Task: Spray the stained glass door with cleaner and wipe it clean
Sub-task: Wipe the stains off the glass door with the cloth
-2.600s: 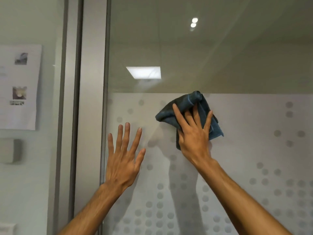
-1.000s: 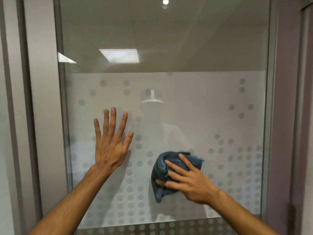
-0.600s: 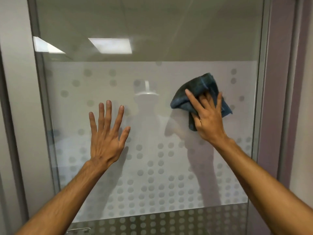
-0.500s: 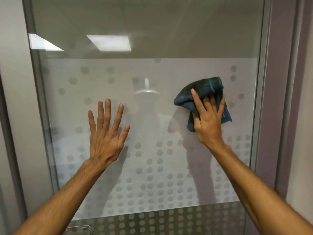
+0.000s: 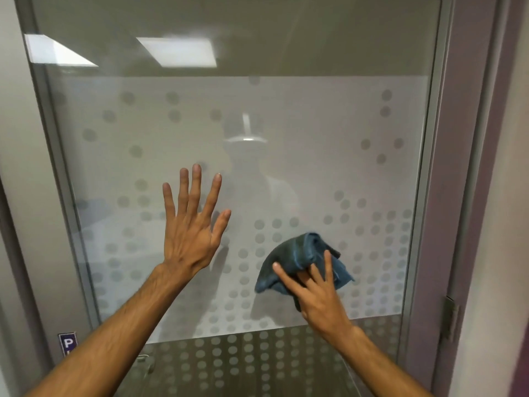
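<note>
The glass door point(image 5: 300, 173) fills the view, with a frosted band printed with grey dots across its middle. My left hand point(image 5: 193, 224) lies flat against the glass left of centre, fingers spread and pointing up. My right hand point(image 5: 317, 293) presses a crumpled dark blue cloth point(image 5: 297, 259) onto the lower right part of the frosted band. The cloth bulges out above and left of my fingers. No spray bottle is in view.
A grey metal frame point(image 5: 426, 167) edges the door on the right, beside a purple-grey jamb point(image 5: 472, 196) carrying a hinge point(image 5: 450, 319). On the left runs another frame post point(image 5: 54, 167) with a small blue sign point(image 5: 67, 343) low down. Ceiling lights reflect in the upper glass.
My right hand has swept the cloth from the upper right of the frosted band down to its lower right. My left hand has stayed flat on the glass.
</note>
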Action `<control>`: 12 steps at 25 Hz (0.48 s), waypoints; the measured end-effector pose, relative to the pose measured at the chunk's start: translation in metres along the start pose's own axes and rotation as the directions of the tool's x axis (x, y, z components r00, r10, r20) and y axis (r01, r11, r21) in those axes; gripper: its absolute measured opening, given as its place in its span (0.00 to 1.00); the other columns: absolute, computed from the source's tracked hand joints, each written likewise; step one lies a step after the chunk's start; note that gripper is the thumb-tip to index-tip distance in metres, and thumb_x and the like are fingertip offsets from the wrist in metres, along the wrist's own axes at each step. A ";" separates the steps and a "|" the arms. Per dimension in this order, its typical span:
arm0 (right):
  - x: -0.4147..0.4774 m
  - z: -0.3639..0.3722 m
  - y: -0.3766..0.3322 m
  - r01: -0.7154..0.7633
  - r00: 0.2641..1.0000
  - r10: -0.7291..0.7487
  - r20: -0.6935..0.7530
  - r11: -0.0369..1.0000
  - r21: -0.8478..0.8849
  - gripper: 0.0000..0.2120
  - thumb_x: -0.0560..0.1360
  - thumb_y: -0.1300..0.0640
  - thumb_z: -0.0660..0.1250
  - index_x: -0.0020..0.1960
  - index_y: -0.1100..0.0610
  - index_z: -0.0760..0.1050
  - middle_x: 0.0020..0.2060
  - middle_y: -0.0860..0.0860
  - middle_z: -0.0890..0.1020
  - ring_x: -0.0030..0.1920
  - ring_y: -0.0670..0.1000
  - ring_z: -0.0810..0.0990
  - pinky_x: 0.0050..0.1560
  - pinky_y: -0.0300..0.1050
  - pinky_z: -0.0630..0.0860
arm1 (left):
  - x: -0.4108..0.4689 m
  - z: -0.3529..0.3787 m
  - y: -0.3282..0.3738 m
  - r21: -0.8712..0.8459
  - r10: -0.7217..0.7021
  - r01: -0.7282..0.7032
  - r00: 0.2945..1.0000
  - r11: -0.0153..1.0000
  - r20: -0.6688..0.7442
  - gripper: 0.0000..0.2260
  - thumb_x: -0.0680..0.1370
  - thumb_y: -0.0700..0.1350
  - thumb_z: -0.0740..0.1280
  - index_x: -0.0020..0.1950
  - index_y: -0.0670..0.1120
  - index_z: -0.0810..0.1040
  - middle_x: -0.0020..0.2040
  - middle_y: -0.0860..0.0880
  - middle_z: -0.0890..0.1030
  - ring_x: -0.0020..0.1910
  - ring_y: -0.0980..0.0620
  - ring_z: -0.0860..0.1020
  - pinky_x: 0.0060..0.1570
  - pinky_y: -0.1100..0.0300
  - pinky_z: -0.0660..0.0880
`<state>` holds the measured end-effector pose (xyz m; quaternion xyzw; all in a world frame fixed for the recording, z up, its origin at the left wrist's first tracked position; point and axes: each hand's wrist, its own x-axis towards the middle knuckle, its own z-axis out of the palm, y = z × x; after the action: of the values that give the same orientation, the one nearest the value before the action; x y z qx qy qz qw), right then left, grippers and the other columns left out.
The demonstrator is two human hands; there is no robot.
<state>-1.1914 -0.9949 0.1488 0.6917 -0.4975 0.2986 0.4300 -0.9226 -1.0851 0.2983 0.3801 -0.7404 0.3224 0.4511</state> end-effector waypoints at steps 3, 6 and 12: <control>0.016 -0.009 0.017 0.220 0.974 -0.213 0.082 0.972 -0.083 0.42 0.74 0.66 0.70 0.82 0.45 0.57 0.81 0.51 0.60 0.83 0.57 0.53 0.77 0.76 0.48 | 0.000 0.001 0.007 0.011 0.008 -0.008 1.000 1.000 0.011 0.30 0.83 0.62 0.46 0.83 0.49 0.49 0.83 0.39 0.45 0.82 0.39 0.44 0.77 0.32 0.46; 0.069 -0.038 0.036 0.254 0.965 -0.247 0.087 0.964 -0.073 0.40 0.77 0.64 0.67 0.82 0.44 0.55 0.82 0.52 0.57 0.83 0.58 0.52 0.77 0.77 0.48 | 0.003 0.002 0.009 0.019 -0.004 0.004 1.000 1.000 0.018 0.30 0.84 0.62 0.46 0.83 0.49 0.49 0.83 0.39 0.45 0.82 0.39 0.44 0.77 0.33 0.46; 0.145 -0.057 0.013 -0.120 0.988 0.126 -0.089 0.990 0.069 0.43 0.75 0.67 0.69 0.83 0.46 0.55 0.79 0.51 0.66 0.83 0.57 0.50 0.76 0.77 0.42 | -0.004 0.009 0.001 0.051 -0.005 0.005 1.000 0.999 -0.002 0.30 0.84 0.61 0.48 0.83 0.49 0.48 0.83 0.39 0.46 0.82 0.38 0.45 0.78 0.33 0.45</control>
<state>-1.1551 -1.0082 0.3001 0.6583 -0.5089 0.3722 0.4113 -0.9260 -1.0911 0.2912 0.3930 -0.7303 0.3407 0.4428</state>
